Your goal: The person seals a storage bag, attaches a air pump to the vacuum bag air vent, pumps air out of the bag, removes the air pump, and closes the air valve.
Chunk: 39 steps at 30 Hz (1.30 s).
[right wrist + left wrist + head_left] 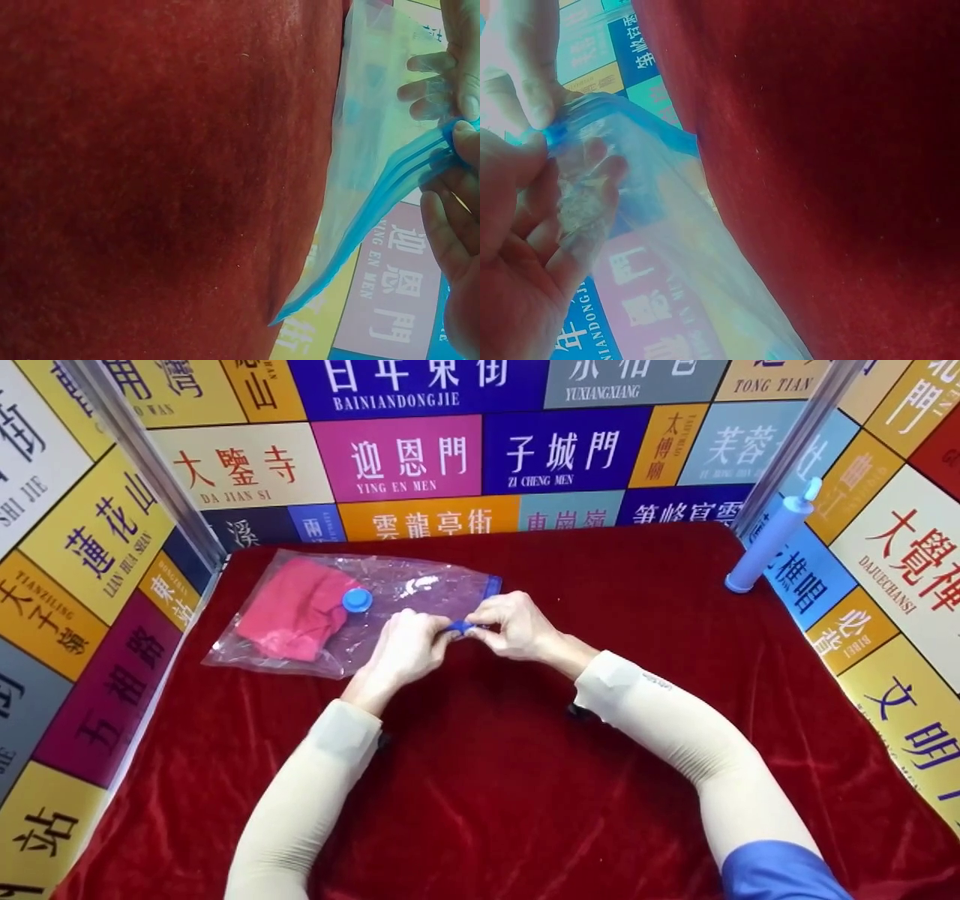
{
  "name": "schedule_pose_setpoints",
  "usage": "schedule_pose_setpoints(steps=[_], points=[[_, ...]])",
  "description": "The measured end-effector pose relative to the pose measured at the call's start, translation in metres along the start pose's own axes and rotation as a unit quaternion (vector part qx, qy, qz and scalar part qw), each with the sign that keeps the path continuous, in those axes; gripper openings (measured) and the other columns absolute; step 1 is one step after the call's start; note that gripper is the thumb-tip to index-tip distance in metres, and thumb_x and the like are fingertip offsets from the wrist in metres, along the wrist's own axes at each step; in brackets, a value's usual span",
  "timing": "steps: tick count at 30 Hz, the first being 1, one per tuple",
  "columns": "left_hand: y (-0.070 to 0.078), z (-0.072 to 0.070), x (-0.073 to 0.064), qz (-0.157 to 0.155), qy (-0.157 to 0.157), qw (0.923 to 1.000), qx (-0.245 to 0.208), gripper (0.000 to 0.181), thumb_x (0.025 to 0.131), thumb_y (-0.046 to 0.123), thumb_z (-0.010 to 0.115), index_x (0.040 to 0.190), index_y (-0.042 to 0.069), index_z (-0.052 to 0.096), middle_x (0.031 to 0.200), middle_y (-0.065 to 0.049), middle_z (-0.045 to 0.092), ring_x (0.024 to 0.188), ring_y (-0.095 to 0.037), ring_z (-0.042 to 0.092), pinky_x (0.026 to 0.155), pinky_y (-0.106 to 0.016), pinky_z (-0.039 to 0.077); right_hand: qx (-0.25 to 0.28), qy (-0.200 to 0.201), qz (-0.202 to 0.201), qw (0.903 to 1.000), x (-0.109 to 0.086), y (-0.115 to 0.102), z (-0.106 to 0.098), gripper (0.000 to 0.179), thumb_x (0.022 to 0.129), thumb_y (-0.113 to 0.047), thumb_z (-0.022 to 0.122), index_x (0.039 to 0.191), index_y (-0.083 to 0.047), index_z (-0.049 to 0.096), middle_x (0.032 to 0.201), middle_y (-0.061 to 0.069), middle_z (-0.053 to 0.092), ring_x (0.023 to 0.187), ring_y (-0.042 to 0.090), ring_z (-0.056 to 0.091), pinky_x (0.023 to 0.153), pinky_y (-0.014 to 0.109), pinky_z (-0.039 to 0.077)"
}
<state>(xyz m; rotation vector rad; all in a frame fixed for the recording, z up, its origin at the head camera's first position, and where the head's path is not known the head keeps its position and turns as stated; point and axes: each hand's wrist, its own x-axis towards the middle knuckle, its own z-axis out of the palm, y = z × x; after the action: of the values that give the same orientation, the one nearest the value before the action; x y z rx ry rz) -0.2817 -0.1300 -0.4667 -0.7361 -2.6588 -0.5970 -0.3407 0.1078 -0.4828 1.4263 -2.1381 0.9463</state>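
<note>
A clear plastic zip bag (420,574) with a round blue valve (358,600) lies on the cloth, a folded pink-red cloth item (292,611) inside it. My left hand (411,643) pinches the bag's blue zip edge near its front corner. Close beside it, my right hand (517,624) pinches the same blue zip edge (375,191) between thumb and fingers. In the left wrist view, the left fingers (592,195) show through the clear film, behind the bag. The two thumbs nearly meet at the zip.
A light blue hand pump (772,536) stands at the table's back right corner. Dark red velvet (480,780) covers the table. Panels with printed signs (397,457) rise at the back and both sides, with clear posts (795,435) at the corners.
</note>
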Motion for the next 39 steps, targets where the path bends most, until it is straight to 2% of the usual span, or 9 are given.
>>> schedule_pose_setpoints(steps=[5, 11, 21, 30, 39], points=[[-0.0023, 0.0013, -0.0021, 0.025, 0.021, 0.9994, 0.007, 0.015, 0.102, 0.020, 0.077, 0.090, 0.014, 0.083, 0.074, -0.007, 0.078, 0.067, -0.039, 0.073, 0.064, -0.059, 0.061, -0.011, -0.006, -0.010, 0.9999, 0.0008, -0.0018, -0.0010, 0.009, 0.093, -0.003, 0.085, 0.101, -0.001, 0.088, 0.092, 0.016, 0.086, 0.082, 0.033, 0.081, 0.076, 0.047, 0.069], [-0.0041, 0.0022, -0.0036, 0.039, 0.031, 0.9987, 0.008, 0.011, 0.101, 0.019, 0.078, 0.095, 0.015, 0.087, 0.076, -0.006, 0.080, 0.067, -0.038, 0.075, 0.064, -0.059, 0.061, -0.016, -0.015, -0.018, 0.9996, 0.0000, -0.0008, -0.0012, 0.010, 0.092, -0.003, 0.084, 0.101, -0.002, 0.088, 0.092, 0.016, 0.086, 0.083, 0.033, 0.081, 0.077, 0.046, 0.069], [-0.0027, -0.0041, -0.0013, 0.042, 0.037, 0.9984, -0.004, 0.013, 0.103, 0.020, 0.077, 0.100, 0.016, 0.089, 0.080, -0.004, 0.084, 0.065, -0.031, 0.074, 0.063, -0.055, 0.061, -0.023, -0.010, -0.017, 0.9995, -0.0025, 0.0015, -0.0040, 0.007, 0.092, -0.004, 0.087, 0.099, -0.003, 0.088, 0.088, 0.015, 0.084, 0.080, 0.032, 0.078, 0.074, 0.045, 0.068], [-0.0015, -0.0058, -0.0017, 0.045, 0.039, 0.9982, 0.002, 0.012, 0.101, 0.018, 0.077, 0.099, 0.015, 0.089, 0.076, -0.005, 0.082, 0.064, -0.034, 0.073, 0.063, -0.057, 0.060, -0.040, -0.019, -0.032, 0.9985, -0.0034, 0.0046, -0.0053, 0.004, 0.093, -0.004, 0.085, 0.097, -0.004, 0.087, 0.087, 0.014, 0.083, 0.079, 0.032, 0.077, 0.074, 0.046, 0.067], [0.0015, -0.0075, -0.0013, 0.053, 0.044, 0.9976, 0.002, 0.011, 0.101, 0.018, 0.079, 0.095, 0.015, 0.087, 0.072, -0.005, 0.079, 0.063, -0.034, 0.073, 0.062, -0.058, 0.060, -0.052, -0.028, -0.029, 0.9978, -0.0053, 0.0073, -0.0074, 0.007, 0.092, -0.003, 0.084, 0.098, -0.006, 0.087, 0.086, 0.014, 0.081, 0.078, 0.031, 0.075, 0.073, 0.045, 0.066]])
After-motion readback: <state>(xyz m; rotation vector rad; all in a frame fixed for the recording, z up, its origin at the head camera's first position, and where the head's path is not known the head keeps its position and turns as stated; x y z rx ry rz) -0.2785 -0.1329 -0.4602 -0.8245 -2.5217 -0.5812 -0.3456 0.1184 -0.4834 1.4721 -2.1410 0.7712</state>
